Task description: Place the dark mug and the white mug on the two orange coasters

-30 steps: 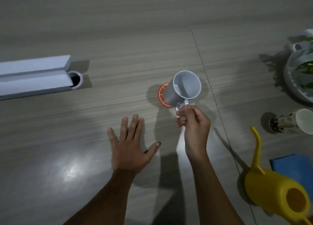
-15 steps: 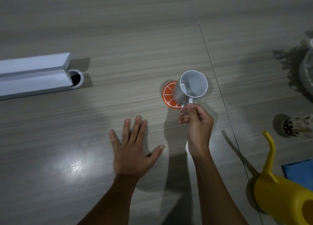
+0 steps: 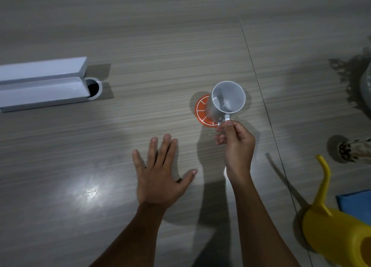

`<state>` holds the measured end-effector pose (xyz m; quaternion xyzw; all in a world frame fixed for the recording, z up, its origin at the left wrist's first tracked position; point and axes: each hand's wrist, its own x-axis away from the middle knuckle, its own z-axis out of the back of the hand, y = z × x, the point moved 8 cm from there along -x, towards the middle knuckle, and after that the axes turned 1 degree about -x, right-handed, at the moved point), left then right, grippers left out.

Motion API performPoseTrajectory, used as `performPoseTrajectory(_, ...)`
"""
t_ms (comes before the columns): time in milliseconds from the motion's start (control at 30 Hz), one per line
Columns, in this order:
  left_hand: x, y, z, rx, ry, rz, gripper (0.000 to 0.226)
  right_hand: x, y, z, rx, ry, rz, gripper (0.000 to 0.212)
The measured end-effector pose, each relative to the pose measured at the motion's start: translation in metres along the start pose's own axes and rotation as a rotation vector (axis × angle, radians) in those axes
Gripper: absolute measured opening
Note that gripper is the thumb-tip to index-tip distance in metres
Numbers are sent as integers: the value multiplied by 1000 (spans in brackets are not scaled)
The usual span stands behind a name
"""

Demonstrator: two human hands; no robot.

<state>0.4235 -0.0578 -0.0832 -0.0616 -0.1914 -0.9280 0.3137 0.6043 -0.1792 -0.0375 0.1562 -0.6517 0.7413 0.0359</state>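
Note:
My right hand (image 3: pixel 234 144) pinches the handle of the white mug (image 3: pixel 226 101), which stands upright over the right part of an orange coaster (image 3: pixel 201 111) with white segment lines. I cannot tell whether the mug's base touches the coaster. My left hand (image 3: pixel 160 172) lies flat on the wooden table, fingers spread, to the lower left of the coaster. A patterned mug (image 3: pixel 355 149) lies on its side at the right edge. I see only one coaster.
A white box-shaped fixture (image 3: pixel 43 86) with a round cable hole (image 3: pixel 93 88) sits at the left. A yellow watering can (image 3: pixel 337 228) stands at the lower right beside a blue cloth (image 3: pixel 355 203). A pot's edge (image 3: pixel 366 86) shows at the far right. A seam (image 3: pixel 259 86) crosses the table.
The white mug has shifted slightly right over the coaster, showing more of the coaster's left side. The view has swung left, pushing the right-hand objects towards the edge. My left hand stays flat.

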Motion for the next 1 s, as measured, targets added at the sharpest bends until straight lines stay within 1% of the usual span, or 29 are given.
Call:
performPoseTrajectory(433,0,0,-2,-18,2,-1,96,-1,0,-1,23,-25,21,27)
performPoseTrajectory(600,1,0,-2,-27,16,-7,96,0,9,0,22,-46,-30,30)
performPoseTrajectory(700,1,0,-1,-30,21,-8,96,3,10,-2,-22,-31,-51,27)
performPoseTrajectory(800,3,1,2,-54,19,-4,95,9,8,-1,-45,21,-82,23)
performPoseTrajectory(933,3,6,10,-53,7,14,95,22,0,0,-62,76,-82,4)
performPoseTrajectory(967,4,5,11,-53,-1,14,94,28,-1,3,-65,83,-71,3)
performPoseTrajectory(1000,7,5,12,-51,9,3,92,36,-3,7,-50,84,-67,9)
